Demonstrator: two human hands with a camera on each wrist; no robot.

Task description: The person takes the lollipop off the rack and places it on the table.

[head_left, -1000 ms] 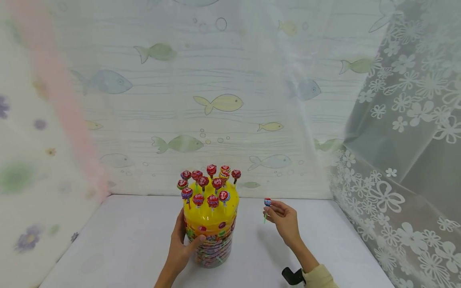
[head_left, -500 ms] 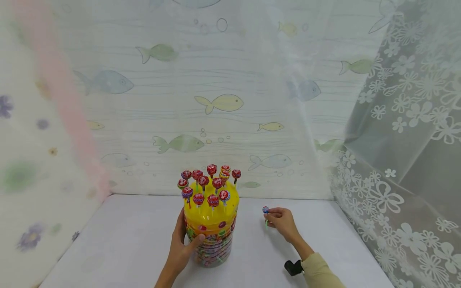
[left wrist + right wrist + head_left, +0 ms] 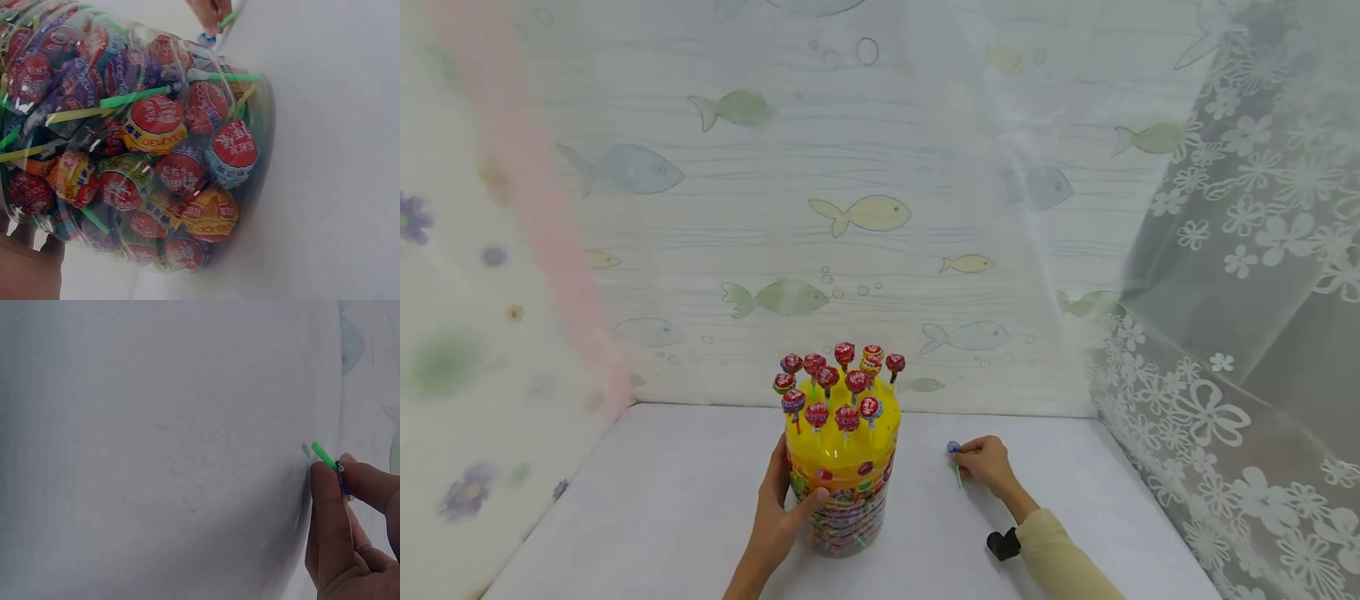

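A clear plastic jar (image 3: pixel 848 517) full of wrapped lollipops stands upright on the white table. Its yellow lid (image 3: pixel 823 450) has several lollipops (image 3: pixel 857 382) standing up in it by their sticks. My left hand (image 3: pixel 775 504) grips the jar's left side, thumb in front. In the left wrist view, lollipops with red, purple and yellow wrappers (image 3: pixel 156 115) fill the jar (image 3: pixel 265 125). Right of the jar, low over the table, my right hand (image 3: pixel 988 463) pinches a blue-wrapped lollipop (image 3: pixel 953 447). Its green stick (image 3: pixel 323 454) shows in the right wrist view, while the fingers mostly hide the candy.
The white table (image 3: pixel 670 492) extends to both sides of the jar. A fish-patterned curtain (image 3: pixel 865 275) hangs behind it, with a flowered lace curtain (image 3: pixel 1210 417) along the right edge. A black device (image 3: pixel 1003 545) sits at my right wrist.
My right hand has moved down toward the table with the lollipop, whose candy end has turned partly out of sight. My left hand keeps its grip on the jar.
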